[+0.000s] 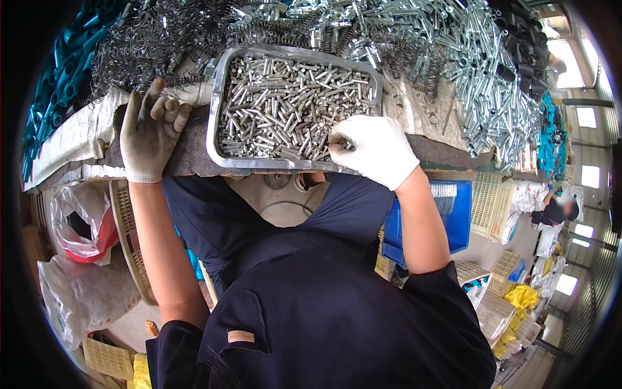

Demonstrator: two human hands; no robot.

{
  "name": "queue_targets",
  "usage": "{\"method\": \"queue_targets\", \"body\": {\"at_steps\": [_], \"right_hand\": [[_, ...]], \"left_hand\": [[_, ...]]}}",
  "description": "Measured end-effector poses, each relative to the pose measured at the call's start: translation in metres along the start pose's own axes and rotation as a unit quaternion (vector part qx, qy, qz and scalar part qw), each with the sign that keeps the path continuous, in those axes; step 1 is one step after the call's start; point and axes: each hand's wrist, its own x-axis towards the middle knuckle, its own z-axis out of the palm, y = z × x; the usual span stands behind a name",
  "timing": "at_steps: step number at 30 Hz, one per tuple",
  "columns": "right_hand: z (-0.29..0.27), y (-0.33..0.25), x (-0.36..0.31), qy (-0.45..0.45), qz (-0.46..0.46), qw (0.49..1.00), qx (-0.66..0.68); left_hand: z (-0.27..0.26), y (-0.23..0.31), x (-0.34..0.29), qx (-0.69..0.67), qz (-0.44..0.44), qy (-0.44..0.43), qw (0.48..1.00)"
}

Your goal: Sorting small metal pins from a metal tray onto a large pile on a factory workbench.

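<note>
My left hand [151,133], in a dirty white knitted glove, is raised left of the tray over the bench edge. Its fingers are apart and loosely bent, and I see nothing in them. A grey rectangular tray [219,104] full of short metal pins [278,107] lies before me at the bench edge. Over its near right corner is my right hand [376,150], in a cleaner white glove. The fingers of that hand are curled together at the pins; what they grip is hidden.
Behind the tray lie heaps of dark coil springs [155,42]. Shiny metal tubes [492,97] pile at the right, teal plastic handles [65,81] at the left. A blue crate [457,217] and plastic bags [84,285] are below the bench. Another person [554,212] is far right.
</note>
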Motion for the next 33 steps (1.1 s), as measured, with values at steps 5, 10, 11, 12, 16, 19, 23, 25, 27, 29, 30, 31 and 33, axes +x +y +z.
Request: {"method": "queue_targets", "body": {"at_steps": [5, 10, 11, 12, 16, 19, 23, 25, 27, 29, 30, 31, 33], "right_hand": [[0.0, 0.008, -0.007, 0.066, 0.073, 0.973, 0.211], [0.017, 0.029, -0.023, 0.184, 0.117, 0.862, 0.458], [0.02, 0.033, -0.025, 0.166, 0.092, 0.761, 0.621], [0.02, 0.036, -0.026, 0.141, 0.062, 0.632, 0.76], [0.021, 0.04, -0.019, 0.084, -0.004, 0.462, 0.883], [0.017, 0.04, -0.017, 0.068, 0.009, 0.44, 0.895], [0.009, 0.025, -0.02, 0.128, 0.103, 0.585, 0.795], [0.006, 0.021, -0.02, 0.116, 0.11, 0.601, 0.783], [0.005, 0.012, -0.017, 0.163, 0.157, 0.759, 0.61], [0.001, 0.009, -0.017, 0.153, 0.191, 0.776, 0.581], [0.0, 0.007, -0.017, 0.147, 0.207, 0.782, 0.569], [-0.001, 0.007, -0.017, 0.141, 0.224, 0.787, 0.558], [0.001, 0.009, -0.018, 0.146, 0.212, 0.779, 0.572]], "left_hand": [[0.003, -0.001, 0.0, -0.006, -0.001, 0.012, 1.0], [0.003, -0.002, 0.002, -0.011, -0.005, -0.004, 1.0], [0.003, -0.002, 0.002, -0.013, -0.006, -0.012, 1.0], [0.004, -0.003, 0.002, -0.014, -0.008, -0.015, 1.0], [0.001, 0.001, -0.003, 0.02, 0.002, 0.015, 1.0], [-0.003, 0.002, -0.004, 0.023, 0.006, 0.022, 0.999], [-0.001, 0.0, -0.001, 0.013, 0.001, -0.001, 1.0], [0.002, -0.001, 0.0, 0.013, 0.001, 0.005, 1.0], [0.002, 0.0, -0.001, 0.013, 0.001, 0.011, 1.0], [0.001, 0.0, -0.001, 0.027, 0.003, 0.03, 0.999], [0.002, 0.0, -0.001, 0.028, 0.004, 0.03, 0.999], [0.003, 0.0, -0.001, 0.024, 0.002, 0.033, 0.999], [0.005, 0.0, -0.001, 0.021, 0.001, 0.037, 0.999]]}}
